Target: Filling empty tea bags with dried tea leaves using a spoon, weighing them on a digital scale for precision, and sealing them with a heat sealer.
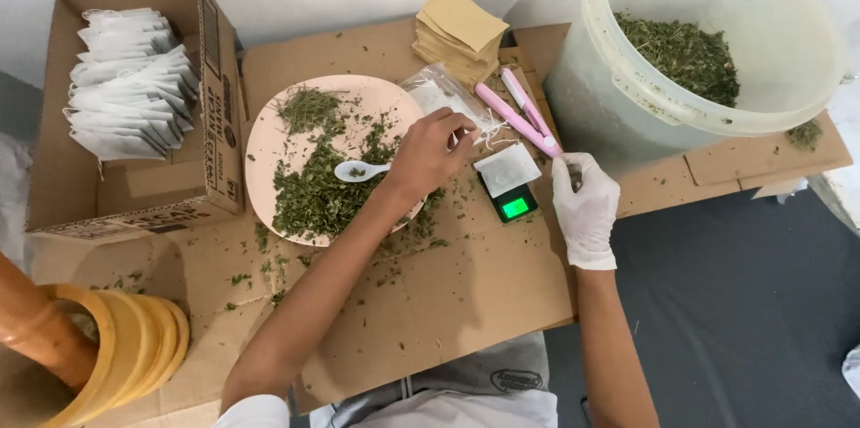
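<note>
Head view: left hand bare, fingers pinched together on the stem end of a small white plastic spoon; spoon bowl points to 9 o'clock and lies over the heap of dried green chopped herb on the round pale pink plate

Right hand in a white glove, loosely curled, fingertips touching the tip of a pink and white pen-shaped tool that runs off toward 11 o'clock; can't tell if it's actually gripped or just touched

Between the hands: small black pocket scale with green lit display, a flat white filter pouch lying on its platform

Clear plastic bag at 12 o'clock of the left hand, touching the plate rim. Stack of tan paper envelopes further out at 12

Big translucent white bucket at 1–2 o'clock of the right hand, tilted toward the camera, more green herb inside

Open brown cardboard box at 9 o'clock of the plate, full of stacked white pouches

Everything sits on flattened brown cardboard sheets with herb crumbs scattered about; nested yellow rings at 7 o'clock
</note>
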